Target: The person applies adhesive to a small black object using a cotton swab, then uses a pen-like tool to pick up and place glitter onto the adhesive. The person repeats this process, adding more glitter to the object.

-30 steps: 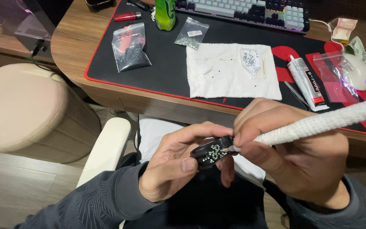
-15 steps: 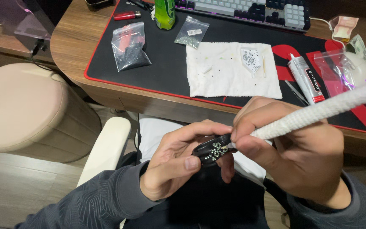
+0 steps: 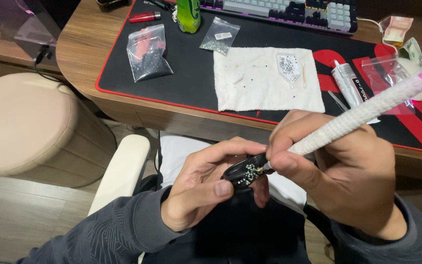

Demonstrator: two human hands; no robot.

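- Head view looks down on someone seated at a wooden desk (image 3: 98,93), both hands working in the lap, below the desk edge.
- Their left hand (image 3: 206,188) is closed around a small black piece (image 3: 245,172), pinched between thumb and fingers; a cluster of tiny shiny stones sits on its upper face.
- Their right hand (image 3: 340,176) is closed like a pen grip on a long stick wrapped in white cord (image 3: 362,115), its tip touching the stones on the black piece.
- On the desk lies a black and red mat (image 3: 181,78) with a white cloth (image 3: 264,83) on it, and a small clear tray of stones (image 3: 289,66) rests on the cloth.
- Just right of the cloth lies a glue tube (image 3: 348,85); left of it are two clear bags (image 3: 147,54) of dark and pale bits.
- A keyboard (image 3: 289,9) and a green can (image 3: 188,14) stand at the far side.
- A beige stool (image 3: 30,127) stands left of the chair.
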